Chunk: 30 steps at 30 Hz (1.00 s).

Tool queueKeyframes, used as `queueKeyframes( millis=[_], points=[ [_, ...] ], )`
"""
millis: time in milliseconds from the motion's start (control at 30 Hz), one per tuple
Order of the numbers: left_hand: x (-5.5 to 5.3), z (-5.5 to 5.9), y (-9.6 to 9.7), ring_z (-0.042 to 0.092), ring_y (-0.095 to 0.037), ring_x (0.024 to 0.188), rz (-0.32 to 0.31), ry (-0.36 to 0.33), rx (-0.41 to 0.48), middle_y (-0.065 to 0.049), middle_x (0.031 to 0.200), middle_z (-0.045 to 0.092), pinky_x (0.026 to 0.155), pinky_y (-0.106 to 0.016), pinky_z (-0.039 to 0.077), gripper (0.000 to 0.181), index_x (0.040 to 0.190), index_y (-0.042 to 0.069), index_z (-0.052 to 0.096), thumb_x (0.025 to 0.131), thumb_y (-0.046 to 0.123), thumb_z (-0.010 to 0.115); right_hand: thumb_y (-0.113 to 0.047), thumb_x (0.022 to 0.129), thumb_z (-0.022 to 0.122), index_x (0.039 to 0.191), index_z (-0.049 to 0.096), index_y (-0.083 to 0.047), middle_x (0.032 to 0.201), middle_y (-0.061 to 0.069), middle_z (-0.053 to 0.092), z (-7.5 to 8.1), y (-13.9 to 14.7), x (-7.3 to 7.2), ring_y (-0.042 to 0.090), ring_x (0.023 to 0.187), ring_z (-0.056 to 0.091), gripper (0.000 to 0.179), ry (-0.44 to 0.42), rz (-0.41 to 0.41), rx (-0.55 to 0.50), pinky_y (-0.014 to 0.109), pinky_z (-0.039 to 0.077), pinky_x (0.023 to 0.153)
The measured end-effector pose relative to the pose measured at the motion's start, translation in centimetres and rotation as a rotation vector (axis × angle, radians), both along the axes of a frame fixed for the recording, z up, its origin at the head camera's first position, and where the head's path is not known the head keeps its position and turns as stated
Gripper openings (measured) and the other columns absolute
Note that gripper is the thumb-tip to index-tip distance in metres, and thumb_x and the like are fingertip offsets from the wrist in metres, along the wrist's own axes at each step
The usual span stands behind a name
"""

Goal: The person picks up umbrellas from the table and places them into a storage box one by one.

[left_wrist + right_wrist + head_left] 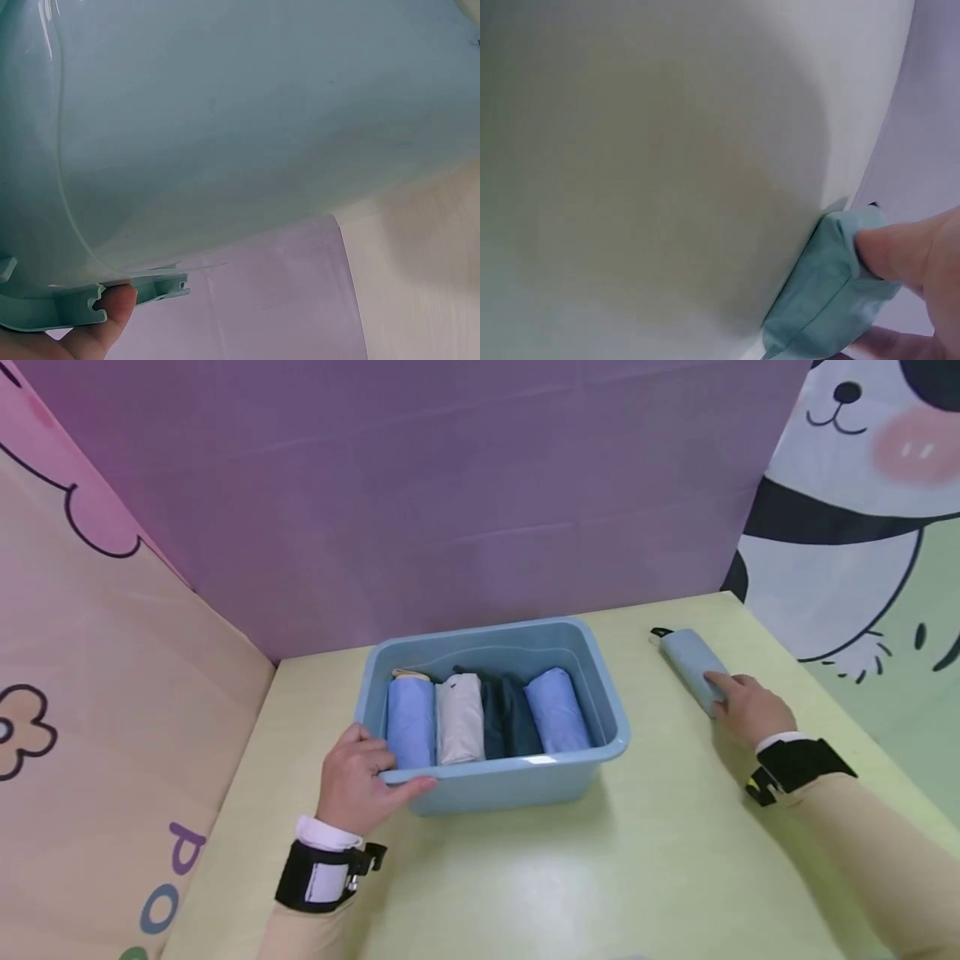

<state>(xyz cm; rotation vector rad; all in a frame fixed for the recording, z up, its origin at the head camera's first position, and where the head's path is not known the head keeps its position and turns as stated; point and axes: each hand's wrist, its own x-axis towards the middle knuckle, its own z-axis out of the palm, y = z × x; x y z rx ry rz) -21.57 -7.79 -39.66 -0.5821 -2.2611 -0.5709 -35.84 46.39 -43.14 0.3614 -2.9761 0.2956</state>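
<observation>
A light blue plastic bin (495, 789) sits on the table, and my left hand (360, 781) grips its front left corner by the rim. In the left wrist view, a fingertip (120, 296) curls against the rim's underside, beside the bin's large smooth wall (225, 135). On the right, my right hand (752, 708) pinches the near end of a light blue folded umbrella (692, 662), which has a black loop at its far end. The right wrist view shows thumb and fingers on either side of its soft, seamed cloth end (825, 300).
Inside the bin stand a blue roll (411, 722), a white roll (460, 718), a dark folded bundle (512, 718) and another blue roll (558, 710), side by side. A purple backdrop (465, 510) rises behind the pale yellow table (510, 885); printed cloths flank it.
</observation>
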Motion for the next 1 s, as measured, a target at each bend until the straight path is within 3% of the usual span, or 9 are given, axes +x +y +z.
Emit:
queueKeyframes(
  millis=[133,333,467,633,800,1000],
  points=[
    [0.0,0.1,-0.1,0.038,-0.014,0.061,0.009,-0.003,-0.003,0.011,0.045,0.033,0.054,-0.029,0.032,0.065,0.042,0.019,0.045,0.070,0.075,0.063,-0.013,0.089,0.062,0.138,0.045,-0.005,0.119,0.037,0.049,0.2,-2.2,1.6,0.052,0.082,0.060,0.053,0.021,0.040,-0.011,0.060,0.047,0.065],
    [-0.1,0.2,-0.2,0.038,-0.015,0.061,0.009,-0.007,-0.008,0.010,0.046,0.033,0.053,-0.029,0.032,0.059,0.043,0.018,0.046,0.063,0.063,0.079,-0.019,0.088,0.064,0.136,0.045,-0.006,0.117,0.039,0.048,1.2,-3.6,2.1,0.057,0.093,0.055,0.053,-0.015,0.049,-0.030,0.063,0.047,0.065],
    [0.0,0.2,-0.3,0.038,-0.015,0.061,0.009,-0.013,-0.015,0.009,0.046,0.033,0.054,-0.029,0.032,0.058,0.043,0.018,0.046,0.061,0.060,0.081,-0.030,0.088,0.064,0.139,0.040,-0.004,0.121,0.043,0.043,2.6,-4.1,0.7,0.061,0.099,0.050,0.061,-0.082,0.045,-0.027,0.066,0.045,0.068],
    [0.0,0.3,-0.3,0.038,-0.015,0.061,0.010,-0.015,-0.012,0.009,0.045,0.034,0.054,-0.029,0.032,0.058,0.043,0.017,0.047,0.062,0.061,0.080,-0.042,0.089,0.063,0.144,0.031,-0.003,0.123,0.044,0.040,3.5,-4.2,-2.2,0.059,0.104,0.048,0.074,-0.175,0.033,-0.032,0.065,0.043,0.076],
    [0.0,0.1,-0.2,0.038,-0.015,0.061,0.005,-0.018,-0.012,0.009,0.045,0.033,0.054,-0.029,0.032,0.062,0.043,0.018,0.045,0.067,0.068,0.073,-0.045,0.088,0.063,0.143,0.029,-0.002,0.117,0.042,0.048,2.7,-3.6,-4.6,0.052,0.102,0.053,0.078,-0.238,0.062,-0.049,0.061,0.042,0.083],
    [0.1,0.0,-0.2,0.037,-0.014,0.060,0.006,-0.033,-0.018,0.009,0.045,0.033,0.055,-0.029,0.032,0.061,0.043,0.018,0.047,0.066,0.068,0.073,-0.045,0.086,0.064,0.142,0.029,-0.003,0.120,0.044,0.047,1.7,-3.3,-5.8,0.056,0.103,0.052,0.078,-0.260,0.086,-0.041,0.060,0.042,0.085]
  ],
)
